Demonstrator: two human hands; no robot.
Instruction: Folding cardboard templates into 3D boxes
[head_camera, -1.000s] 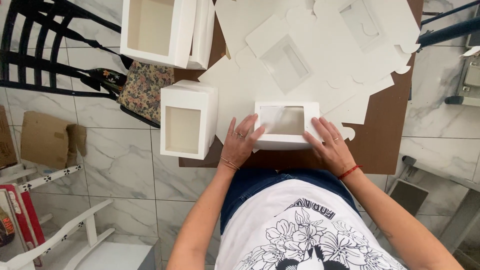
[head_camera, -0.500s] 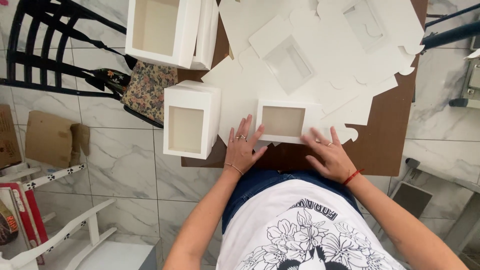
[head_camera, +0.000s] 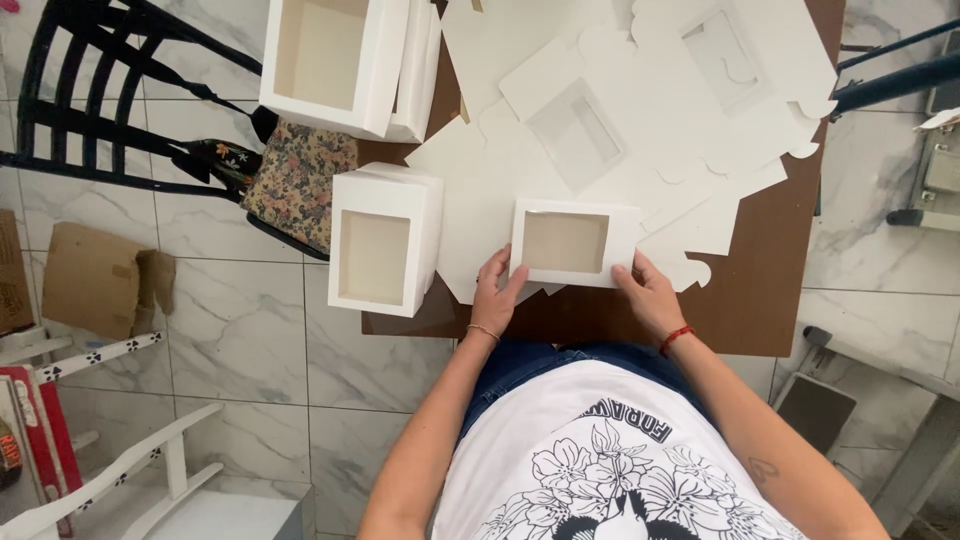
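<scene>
Small window box (head_camera: 572, 243) is being gripped by both hands' fingers, left hand (head_camera: 497, 293) and right hand (head_camera: 650, 297), beside the finished box (head_camera: 383, 252).

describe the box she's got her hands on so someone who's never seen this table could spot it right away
Start at the brown table strewn with flat white cardboard cutouts. At its near edge, the left hand and right hand grip a small white window box. Unlike the taller finished boxes to the left, it lies low, window up.
</scene>
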